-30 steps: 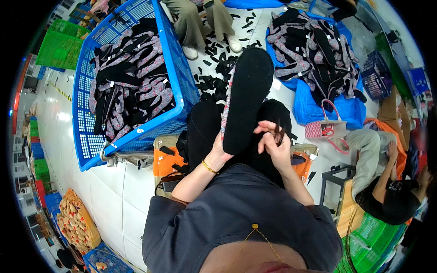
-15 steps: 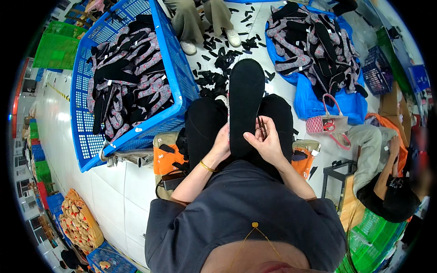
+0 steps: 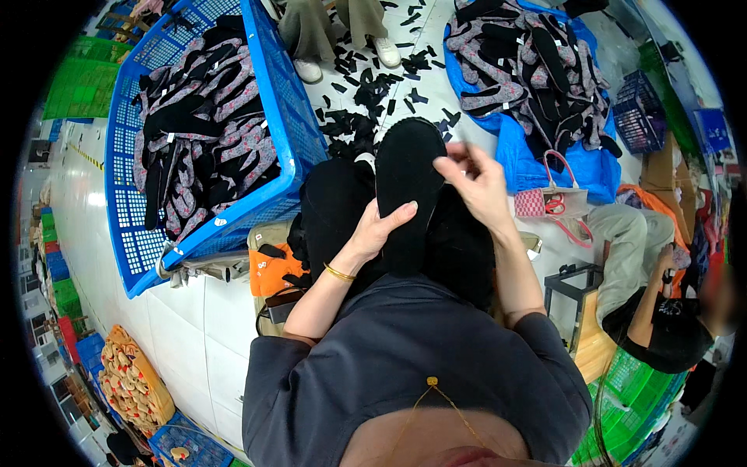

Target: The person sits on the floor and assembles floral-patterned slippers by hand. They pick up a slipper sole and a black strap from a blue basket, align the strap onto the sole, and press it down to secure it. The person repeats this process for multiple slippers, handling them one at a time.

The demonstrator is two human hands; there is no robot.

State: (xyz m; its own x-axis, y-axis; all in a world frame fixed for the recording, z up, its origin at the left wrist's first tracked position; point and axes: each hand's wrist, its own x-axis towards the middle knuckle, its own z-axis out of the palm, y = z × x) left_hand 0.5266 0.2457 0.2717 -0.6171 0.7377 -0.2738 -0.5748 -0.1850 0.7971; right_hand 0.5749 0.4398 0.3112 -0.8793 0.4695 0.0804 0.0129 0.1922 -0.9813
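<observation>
A long black slipper [image 3: 408, 167], sole side up, stands out over my lap with its rounded end pointing away from me. My left hand [image 3: 377, 233] grips its left side near the middle, thumb pressed on the black face. At the slipper's upper right edge is my right hand [image 3: 476, 180], thumb against the edge and fingers curled. Whatever lies inside those curled fingers is hidden and slightly blurred. Beneath the slipper are my black-trousered knees [image 3: 334, 202].
To the left stands a blue crate [image 3: 292, 132] piled with black and floral slippers. More lie on a blue sheet [image 3: 537, 167] at the far right. Black scraps [image 3: 350, 124] litter the floor ahead. Other people's legs [image 3: 311, 31] are nearby, beside a pink-and-white bag [image 3: 537, 204].
My right hand has moved up from the slipper's lower right side to its upper edge. The thin brown tool in its fingers no longer shows. My left thumb now lies across the sole.
</observation>
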